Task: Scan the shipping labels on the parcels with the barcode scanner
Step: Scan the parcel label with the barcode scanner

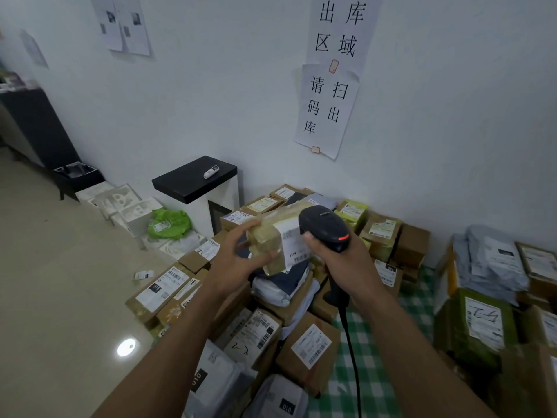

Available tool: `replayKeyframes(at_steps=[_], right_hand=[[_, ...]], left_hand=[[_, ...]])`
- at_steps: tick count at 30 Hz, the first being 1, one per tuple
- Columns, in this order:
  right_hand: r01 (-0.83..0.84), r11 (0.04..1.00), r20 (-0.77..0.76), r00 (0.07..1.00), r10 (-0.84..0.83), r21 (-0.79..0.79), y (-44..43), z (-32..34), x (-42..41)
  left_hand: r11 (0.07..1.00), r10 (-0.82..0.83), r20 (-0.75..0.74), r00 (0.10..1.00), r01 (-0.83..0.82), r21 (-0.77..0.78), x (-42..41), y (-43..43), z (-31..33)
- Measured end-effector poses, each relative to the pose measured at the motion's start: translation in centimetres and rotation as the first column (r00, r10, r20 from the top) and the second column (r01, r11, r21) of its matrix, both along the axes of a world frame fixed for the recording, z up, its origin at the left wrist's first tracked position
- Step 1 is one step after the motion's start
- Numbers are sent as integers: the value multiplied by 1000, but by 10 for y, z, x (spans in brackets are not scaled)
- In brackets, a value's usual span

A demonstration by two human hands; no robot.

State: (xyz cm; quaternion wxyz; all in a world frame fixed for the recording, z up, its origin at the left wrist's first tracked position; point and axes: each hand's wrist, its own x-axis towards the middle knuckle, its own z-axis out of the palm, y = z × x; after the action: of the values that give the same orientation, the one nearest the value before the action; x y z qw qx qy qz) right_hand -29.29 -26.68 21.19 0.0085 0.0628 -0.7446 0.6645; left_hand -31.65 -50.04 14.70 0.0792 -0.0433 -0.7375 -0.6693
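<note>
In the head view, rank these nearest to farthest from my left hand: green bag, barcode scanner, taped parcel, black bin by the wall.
1. Taped parcel: held in the left hand.
2. Barcode scanner: just right of the parcel, in the right hand.
3. Green bag: on the floor, to the left.
4. Black bin: far left, by the wall.

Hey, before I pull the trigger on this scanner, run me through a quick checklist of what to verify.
1. Grip of the left hand on the taped parcel: ok, fingers curl round it.
2. Grip of the right hand on the barcode scanner: ok, wrapped round the handle.
3. The shipping label faces up: ok.
4. Label lies flat: not ok, it bends over the parcel's edge.
5. Scanner window aimed at the barcode: cannot tell, the head hides it.
6. The cable hangs free: ok.
</note>
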Motion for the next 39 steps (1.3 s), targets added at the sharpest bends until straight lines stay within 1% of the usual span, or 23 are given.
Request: replayKeyframes(at_steps=[2, 4, 6, 10, 13, 17, 20, 24, 30, 34, 36, 39], right_hand=[[9, 999, 6, 1000, -9, 48, 1, -3, 3], [14, 994, 32, 999, -17, 106, 1, -9, 4], [-7, 989, 70, 998, -3, 148, 1, -12, 6], [-92, 956, 105, 992, 64, 280, 0, -16, 5], [-126, 940, 117, 989, 93, 318, -2, -17, 4], [-129, 952, 130, 987, 96, 279, -3, -15, 4], [-145, 952, 153, 982, 106, 270, -3, -15, 3], [-149, 954, 163, 981, 109, 262, -5, -14, 3], [-177, 951, 178, 975, 134, 255, -5, -18, 1], [-180, 949, 151, 978, 144, 260, -4, -19, -1], [-159, 956, 145, 981, 126, 246, -1, -22, -1], [-42, 980, 131, 991, 17, 193, 5, -28, 2]], left_hand=[[985, 39, 107, 993, -56, 162, -5, -4, 3], [960, 119, 141, 983, -150, 235, -10, -6, 5], [949, 176, 149, 973, -208, 237, -15, -9, 6], [945, 221, 174, 960, -255, 203, -26, -14, 8], [945, 248, 178, 952, -278, 172, -30, -16, 7], [946, 274, 148, 950, -294, 137, -33, -14, 6], [943, 279, 135, 951, -298, 150, -32, -14, 6], [947, 281, 125, 952, -296, 125, -33, -17, 5], [943, 279, 137, 950, -298, 150, -34, -21, -2], [942, 272, 141, 952, -293, 165, -32, -20, -2], [939, 259, 155, 953, -286, 189, -27, -16, -2], [938, 197, 174, 965, -237, 254, -14, 2, -7]])
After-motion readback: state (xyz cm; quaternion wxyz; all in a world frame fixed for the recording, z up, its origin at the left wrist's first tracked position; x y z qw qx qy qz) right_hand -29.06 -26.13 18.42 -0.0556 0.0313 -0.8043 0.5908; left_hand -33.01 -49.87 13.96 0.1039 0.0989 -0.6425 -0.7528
